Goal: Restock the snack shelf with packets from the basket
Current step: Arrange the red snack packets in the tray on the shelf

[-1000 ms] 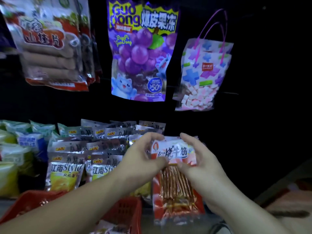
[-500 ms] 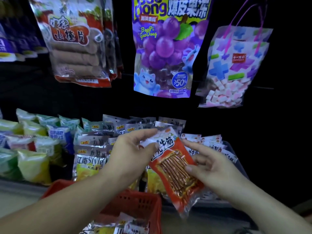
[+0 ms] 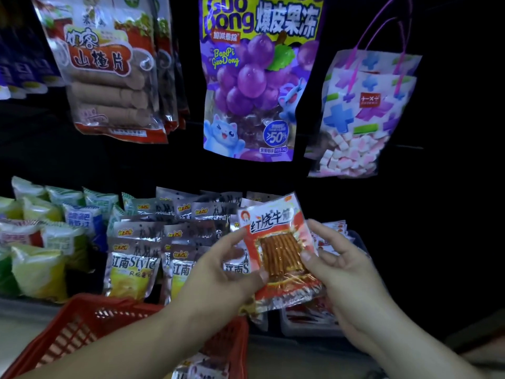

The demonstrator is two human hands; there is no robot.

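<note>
A red and white packet of thin brown sticks is held in front of the shelf, tilted a little to the left. My left hand pinches its lower left edge, thumb on the front. My right hand grips its right side with the thumb on the clear window. Behind the packet, a clear bin holds more red and white packets. The red plastic basket sits low at the front, with a few packets visible inside.
Rows of silver "Style" packets fill the shelf's middle, green and yellow packets lie left. Above hang a sausage-like roll bag, a purple grape jelly bag and a marshmallow tote. The far right is dark.
The packet has risen and swung from a hard left tilt to nearly upright. My left hand slid down to its lower left edge; my right thumb now lies on its window.
</note>
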